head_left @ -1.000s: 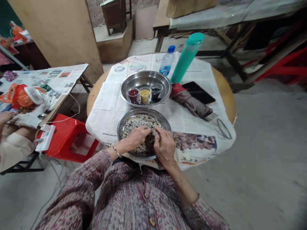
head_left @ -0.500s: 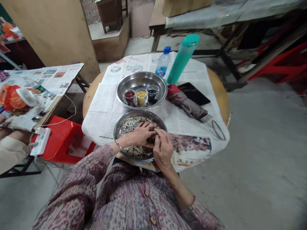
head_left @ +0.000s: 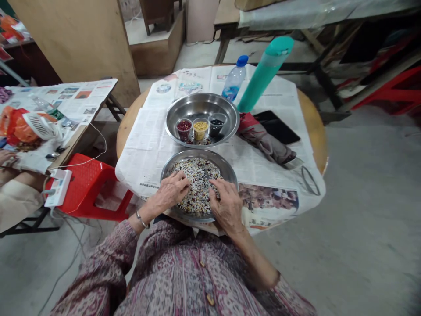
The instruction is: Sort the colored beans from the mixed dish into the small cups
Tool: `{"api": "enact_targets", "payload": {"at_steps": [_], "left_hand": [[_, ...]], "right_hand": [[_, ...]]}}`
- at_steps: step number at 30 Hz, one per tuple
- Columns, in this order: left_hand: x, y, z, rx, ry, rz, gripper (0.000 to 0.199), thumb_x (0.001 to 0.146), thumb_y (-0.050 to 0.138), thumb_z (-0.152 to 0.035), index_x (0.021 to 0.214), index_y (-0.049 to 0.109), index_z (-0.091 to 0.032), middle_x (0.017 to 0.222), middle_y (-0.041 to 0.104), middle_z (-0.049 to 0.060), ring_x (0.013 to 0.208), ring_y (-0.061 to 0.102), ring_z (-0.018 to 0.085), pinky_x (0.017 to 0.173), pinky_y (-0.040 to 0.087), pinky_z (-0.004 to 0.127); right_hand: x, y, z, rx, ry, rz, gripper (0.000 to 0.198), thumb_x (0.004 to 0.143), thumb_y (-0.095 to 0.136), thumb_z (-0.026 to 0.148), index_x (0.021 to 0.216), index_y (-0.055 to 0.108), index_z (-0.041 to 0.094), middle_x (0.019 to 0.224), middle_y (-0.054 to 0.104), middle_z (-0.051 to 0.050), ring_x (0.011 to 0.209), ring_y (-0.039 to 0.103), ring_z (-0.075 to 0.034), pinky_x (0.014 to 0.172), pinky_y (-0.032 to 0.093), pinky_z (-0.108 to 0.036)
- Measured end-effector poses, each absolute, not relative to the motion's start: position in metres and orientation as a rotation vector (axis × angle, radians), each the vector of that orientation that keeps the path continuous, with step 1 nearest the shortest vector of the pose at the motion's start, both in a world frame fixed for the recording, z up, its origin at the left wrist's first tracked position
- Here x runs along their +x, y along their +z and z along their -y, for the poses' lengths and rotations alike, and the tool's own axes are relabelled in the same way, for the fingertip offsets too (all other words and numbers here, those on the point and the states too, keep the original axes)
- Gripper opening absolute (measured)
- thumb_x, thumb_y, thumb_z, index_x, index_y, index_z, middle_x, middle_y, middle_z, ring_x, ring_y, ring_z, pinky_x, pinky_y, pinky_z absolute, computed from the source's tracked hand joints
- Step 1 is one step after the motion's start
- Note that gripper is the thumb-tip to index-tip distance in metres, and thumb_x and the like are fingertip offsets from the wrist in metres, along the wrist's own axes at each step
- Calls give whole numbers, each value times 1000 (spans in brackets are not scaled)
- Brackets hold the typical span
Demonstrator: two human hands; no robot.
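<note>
Round worktop point(head_left: 314, 131), wooden rim showing left and right; newspaper point(head_left: 143, 153) spread over most of it, its front edge close against the person.

Near bowl point(head_left: 226, 166), metal, sits by that front edge. In it, a layer of grain mix point(head_left: 199, 184): white, yellow, dark red, black.

Left hand point(head_left: 174, 192) comes in over the left rim, fingers curled down at the mix; cannot tell whether it pinches any grain. Right hand point(head_left: 227, 202) reaches over the right rim, fingers loosely bent, thumb apart; no grain visible in its grasp. The hands stand well apart, a wide strip of mix between them.

Far bowl point(head_left: 204, 105), also metal, just beyond; rims very near each other, contact hard to judge. Inside, toward its near side, three cups in a row: red cup point(head_left: 183, 130), yellow cup point(head_left: 199, 131), black cup point(head_left: 216, 126).

Behind, to the right: clear bottle point(head_left: 234, 82), green bottle point(head_left: 265, 77). Right of the bowls, umbrella point(head_left: 268, 144) and tablet point(head_left: 278, 126) crowd that side. Left of the bowls, newspaper runs to the edge; red stool point(head_left: 80, 188) below, apart.
</note>
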State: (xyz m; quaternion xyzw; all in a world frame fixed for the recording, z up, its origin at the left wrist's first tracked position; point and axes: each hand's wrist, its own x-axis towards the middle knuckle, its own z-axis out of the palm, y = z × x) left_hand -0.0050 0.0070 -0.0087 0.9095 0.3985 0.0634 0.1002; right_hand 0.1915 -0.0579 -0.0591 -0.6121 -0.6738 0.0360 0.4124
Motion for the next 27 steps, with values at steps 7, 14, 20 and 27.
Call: {"api": "enact_targets", "payload": {"at_steps": [7, 14, 20, 27], "left_hand": [[-5, -23, 20, 2563, 452, -1305, 12, 99, 52, -21, 92, 62, -19, 101, 61, 4, 99, 58, 18, 94, 52, 34], [-2, -28, 22, 2508, 496, -1367, 18, 101, 45, -20, 97, 63, -20, 94, 62, 5, 92, 60, 18, 86, 53, 32], [-7, -32, 25, 2365, 777, -1357, 27, 97, 37, -7, 114, 54, -18, 111, 57, 9, 109, 57, 20, 98, 50, 35], [-4, -32, 24, 2403, 688, -1457, 14, 93, 46, -11, 102, 54, -18, 109, 56, 10, 104, 52, 25, 94, 50, 42]], "right_hand": [[195, -50, 60, -1659, 113, 2072, 43, 92, 58, 47, 126, 57, 21, 112, 65, -13, 104, 60, -29, 81, 52, -41], [170, -65, 27, -1596, 349, 2034, 26, 87, 51, 18, 109, 65, 19, 99, 68, -10, 86, 64, -23, 77, 52, -36], [156, -53, -4, -1408, 609, 1982, 20, 86, 52, 16, 94, 70, 20, 92, 73, -6, 86, 65, -21, 83, 52, -36], [157, -44, -10, -1242, 248, 2460, 39, 84, 65, 21, 123, 65, 22, 139, 57, -12, 132, 43, -33, 106, 40, -53]]}}
